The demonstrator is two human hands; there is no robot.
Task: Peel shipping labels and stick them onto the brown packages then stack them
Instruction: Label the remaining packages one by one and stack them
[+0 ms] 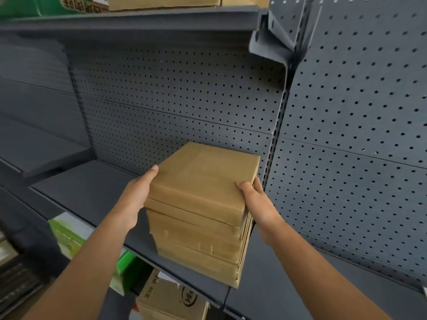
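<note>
Dark grey metal shelving fills the view, with a perforated back panel [184,100] behind and a flat shelf [92,192] at about chest height. On that shelf, close to its front edge, stands a stack of brown packages [201,245], several high and a little uneven at the sides. The top package [203,181] sits squarely on the ones below.

As for progress, the stacking looks well along, since several packages are already piled. No shipping label shows on the upper face of the top package or on the sides that face the camera (a label could sit on a hidden side, though that cannot be told). No sheet of labels is in sight either, so the peeling and sticking may be left to do, or may be done out of view.

The left hand [136,195] grips the top package at its left side, thumb laid along the upper edge and fingers hidden behind the cardboard. The right hand [254,199] grips the near right corner, thumb pressed on top and fingers running down the right side. Both hands seem to be setting or squaring this package.

Below the shelf a green box [69,236] and a printed carton [171,299] show.
</note>
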